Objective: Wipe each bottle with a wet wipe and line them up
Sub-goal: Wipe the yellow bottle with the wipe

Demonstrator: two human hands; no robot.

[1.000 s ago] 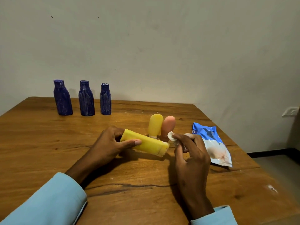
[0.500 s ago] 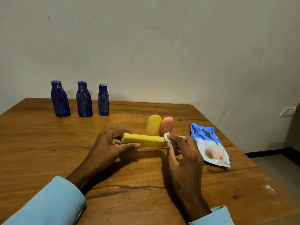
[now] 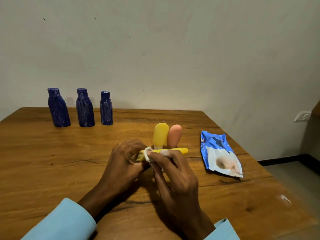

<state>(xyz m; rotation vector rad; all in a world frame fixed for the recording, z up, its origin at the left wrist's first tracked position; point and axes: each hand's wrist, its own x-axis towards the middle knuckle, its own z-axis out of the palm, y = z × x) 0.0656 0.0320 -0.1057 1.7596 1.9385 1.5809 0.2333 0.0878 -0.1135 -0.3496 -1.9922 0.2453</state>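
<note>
Yellow plastic fills my grip near the middle of the frame: a long yellow bottle (image 3: 170,150) lies roughly level between my hands, one end poking out to the right, the other end tucked into my left hand (image 3: 125,159). My left fingers curl round that near end and hold it off the wooden table (image 3: 52,161). My right hand (image 3: 174,175) pinches a white wet wipe (image 3: 149,154) between thumb and fingertips and presses it against the bottle's left part, so the wipe bunches over the plastic just beside my left fingers.

Just behind the held bottle, toward the frame's centre, two more stand upright and touching each other: a second yellow bottle (image 3: 161,134) on the left and an orange bottle (image 3: 174,135) on the right. In the upper left of the frame three dark blue bottles (image 3: 85,108) stand in a row near the table's far edge, with gaps between them.

At the right of the frame lies the blue and white wipe packet (image 3: 220,153), flat on the wood, well apart from my hands. Pale blue sleeves (image 3: 65,220) cover both wrists at the bottom of the frame.
</note>
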